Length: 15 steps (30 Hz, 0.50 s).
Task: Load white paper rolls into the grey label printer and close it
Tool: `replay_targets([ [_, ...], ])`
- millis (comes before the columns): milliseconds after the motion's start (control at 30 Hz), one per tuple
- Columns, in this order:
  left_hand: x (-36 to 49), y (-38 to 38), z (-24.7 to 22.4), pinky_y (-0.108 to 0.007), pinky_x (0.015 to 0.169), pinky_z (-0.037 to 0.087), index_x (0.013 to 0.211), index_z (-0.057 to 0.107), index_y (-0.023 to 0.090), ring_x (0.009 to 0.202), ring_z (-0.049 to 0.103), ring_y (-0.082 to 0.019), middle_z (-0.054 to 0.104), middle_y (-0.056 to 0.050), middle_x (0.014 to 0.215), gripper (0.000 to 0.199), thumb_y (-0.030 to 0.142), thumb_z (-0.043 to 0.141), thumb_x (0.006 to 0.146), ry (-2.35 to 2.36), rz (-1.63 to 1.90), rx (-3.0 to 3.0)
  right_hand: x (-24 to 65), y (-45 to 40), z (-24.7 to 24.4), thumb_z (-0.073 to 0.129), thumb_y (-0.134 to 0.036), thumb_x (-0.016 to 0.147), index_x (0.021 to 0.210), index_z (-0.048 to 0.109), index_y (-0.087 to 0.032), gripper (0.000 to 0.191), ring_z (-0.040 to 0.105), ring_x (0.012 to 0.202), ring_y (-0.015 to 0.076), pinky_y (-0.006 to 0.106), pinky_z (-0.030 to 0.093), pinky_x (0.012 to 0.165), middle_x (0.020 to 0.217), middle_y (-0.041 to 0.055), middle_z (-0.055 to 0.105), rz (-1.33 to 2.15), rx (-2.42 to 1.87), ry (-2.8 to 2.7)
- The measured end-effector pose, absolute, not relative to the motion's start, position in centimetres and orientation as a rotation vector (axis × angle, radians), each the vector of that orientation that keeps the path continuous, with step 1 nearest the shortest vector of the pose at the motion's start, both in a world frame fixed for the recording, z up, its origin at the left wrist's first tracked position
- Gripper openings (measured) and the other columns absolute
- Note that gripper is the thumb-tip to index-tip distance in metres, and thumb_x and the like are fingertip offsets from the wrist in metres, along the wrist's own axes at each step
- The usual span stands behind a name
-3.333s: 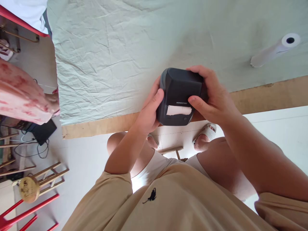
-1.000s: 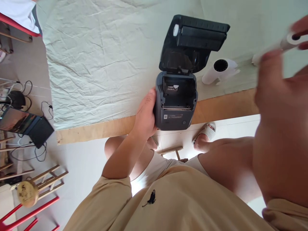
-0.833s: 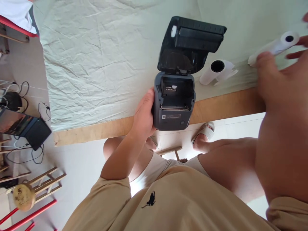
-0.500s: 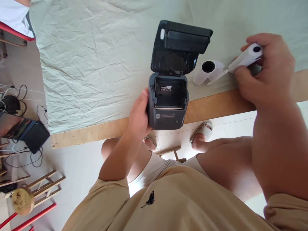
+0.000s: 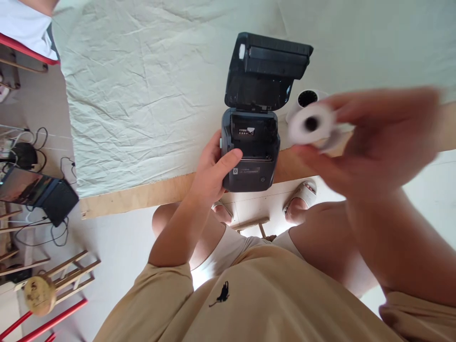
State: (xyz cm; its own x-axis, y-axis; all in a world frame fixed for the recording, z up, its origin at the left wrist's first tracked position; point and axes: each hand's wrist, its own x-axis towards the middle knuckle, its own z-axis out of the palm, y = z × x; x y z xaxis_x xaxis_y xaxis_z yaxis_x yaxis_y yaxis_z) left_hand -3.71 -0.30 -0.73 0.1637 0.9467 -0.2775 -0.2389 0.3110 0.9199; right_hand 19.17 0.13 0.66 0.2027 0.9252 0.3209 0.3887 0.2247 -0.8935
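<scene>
My left hand holds a dark portable printer by its left side, thumb resting on the front edge of the paper bay. The printer's black lid stands wide open, and no roll is inside the bay. Between the thumb and fingers of my right hand, blurred by motion, is a white paper roll, its dark core facing me, just right of the printer. Behind it, a second white roll with a black core stands on the cloth, partly hidden.
A pale green cloth covers the table, whose wooden edge runs in front of me. On the left are a laptop with cables, a wooden stool and part of another person in white.
My right hand has lifted its paper roll and moved left towards the printer, turning the roll's end towards me. My left thumb has moved from the printer's side onto its front.
</scene>
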Motion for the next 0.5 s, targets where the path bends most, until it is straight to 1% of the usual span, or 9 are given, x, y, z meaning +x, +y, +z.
replay_targets([
  [33,-3.8,-0.3,-0.8,-0.032,0.066,0.066,0.112,0.076,0.027,0.098,0.086,-0.027,0.085,-0.003,0.098,0.050,0.059,0.095,0.079,1.054,1.015,0.865,17.9,-0.4,0.9,0.095,-0.045,0.074,0.089,0.075,-0.032,0.028,0.081,0.096,0.0295,0.049,0.060,0.087,0.100,0.0013,0.084,0.536,-1.287,-1.457],
  [67,-3.8,-0.3,-0.8,-0.032,0.067,0.066,0.114,0.075,0.026,0.101,0.086,-0.029,0.085,-0.004,0.100,0.053,0.060,0.096,0.078,1.054,1.011,0.867,16.8,-0.7,1.1,0.087,-0.037,0.084,0.093,0.075,-0.033,0.016,0.081,0.092,0.0266,0.047,0.060,0.084,0.099,-0.0002,0.085,0.386,-1.205,-1.572],
  [100,-3.8,-0.3,-0.8,-0.033,0.068,0.066,0.116,0.074,0.026,0.103,0.086,-0.030,0.085,-0.005,0.102,0.056,0.063,0.095,0.079,1.052,1.000,0.866,16.1,-0.9,1.0,0.080,-0.029,0.091,0.095,0.074,-0.033,0.008,0.082,0.091,0.0250,0.046,0.059,0.084,0.101,-0.0009,0.086,0.268,-1.181,-1.681],
  [167,-3.8,-0.3,-0.8,-0.035,0.068,0.065,0.120,0.073,0.026,0.103,0.086,-0.032,0.085,-0.006,0.104,0.060,0.066,0.092,0.080,1.040,0.974,0.865,15.4,-0.6,0.8,0.067,-0.017,0.099,0.100,0.073,-0.032,0.016,0.082,0.092,0.0235,0.044,0.058,0.083,0.107,-0.0015,0.087,0.100,-1.200,-1.853],
  [233,-3.8,-0.3,-0.7,-0.037,0.068,0.065,0.123,0.073,0.026,0.097,0.085,-0.031,0.084,-0.006,0.104,0.059,0.063,0.092,0.081,1.029,0.959,0.864,15.4,0.0,0.5,0.063,-0.012,0.100,0.098,0.071,-0.030,0.020,0.083,0.094,0.0236,0.043,0.055,0.082,0.110,-0.0015,0.088,0.073,-1.232,-1.923],
  [333,-3.8,-0.3,-0.8,-0.038,0.071,0.066,0.120,0.075,0.025,0.090,0.084,-0.028,0.083,-0.004,0.100,0.051,0.056,0.091,0.083,1.016,0.962,0.866,15.7,0.6,0.3,0.063,-0.008,0.095,0.089,0.068,-0.027,0.021,0.082,0.091,0.0232,0.041,0.053,0.078,0.106,-0.0023,0.088,0.087,-1.128,-1.898],
  [400,-3.9,-0.4,-0.8,-0.039,0.074,0.068,0.117,0.075,0.026,0.093,0.085,-0.029,0.084,-0.005,0.103,0.046,0.059,0.087,0.087,0.971,0.975,0.864,15.8,0.6,0.3,0.063,-0.005,0.092,0.088,0.067,-0.027,0.022,0.081,0.089,0.0233,0.041,0.053,0.078,0.102,-0.0026,0.087,0.098,-1.053,-1.893],
  [500,-4.1,-0.5,-1.0,-0.039,0.077,0.069,0.120,0.074,0.027,0.105,0.084,-0.030,0.085,-0.006,0.113,0.049,0.067,0.080,0.092,0.903,0.989,0.878,15.6,0.0,0.2,0.066,-0.005,0.090,0.090,0.066,-0.028,0.023,0.078,0.089,0.0230,0.041,0.052,0.077,0.095,-0.0037,0.084,0.112,-0.951,-1.930],
])
